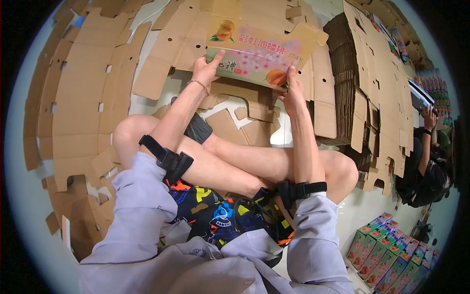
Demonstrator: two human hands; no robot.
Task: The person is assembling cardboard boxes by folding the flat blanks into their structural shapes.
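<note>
Both of my arms reach forward over my crossed legs. Between them is a printed cardboard box (254,62), pale green and yellow with pink blossoms and orange peaches on its face. My left hand (205,71) grips its near left edge, thumb on top and the fingers mostly hidden. At the near right corner, my right hand (293,93) holds it with the thumb lying over the printed side. A yellowish flap (313,35) sticks out at the far right end. Beneath the box lie flat brown cardboard sheets (186,49).
A tall stack of folded cardboard (345,73) rises on my right. Large flat cut sheets (78,98) spread on the left. Several printed cartons (387,250) stand in a row at the lower right. Another person (426,166) sits at the far right, handling a box.
</note>
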